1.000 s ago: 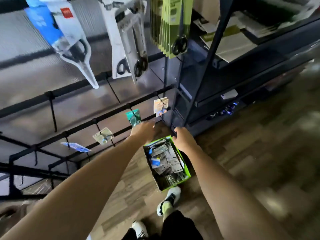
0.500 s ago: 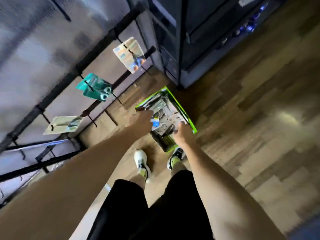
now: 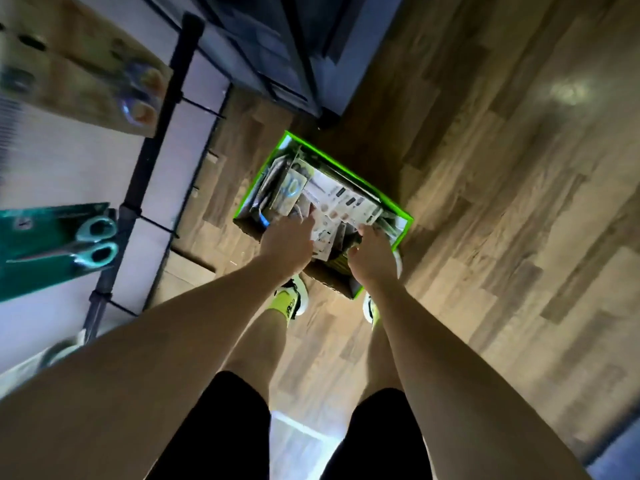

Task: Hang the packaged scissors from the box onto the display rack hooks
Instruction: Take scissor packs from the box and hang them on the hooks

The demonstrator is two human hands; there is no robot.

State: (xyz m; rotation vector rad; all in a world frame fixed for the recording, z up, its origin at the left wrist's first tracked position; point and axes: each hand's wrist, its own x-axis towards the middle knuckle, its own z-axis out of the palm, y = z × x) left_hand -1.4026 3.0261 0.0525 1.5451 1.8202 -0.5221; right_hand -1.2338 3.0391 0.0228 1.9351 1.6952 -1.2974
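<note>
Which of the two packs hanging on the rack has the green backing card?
The nearer pack, the teal-handled scissors at the left edge, on a dark green card. The tan pack hanging farther along the rack has a brownish card.

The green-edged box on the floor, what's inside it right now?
The box holds a jumble of packaged scissors, mostly white cards. Both hands reach in: the left hand and right hand cover the near packs, and the bottom is hidden.

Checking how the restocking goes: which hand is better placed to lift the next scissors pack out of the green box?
Probably the left hand: its fingers already reach onto the packs in the middle of the green box. The right hand sits at the near edge.
</note>
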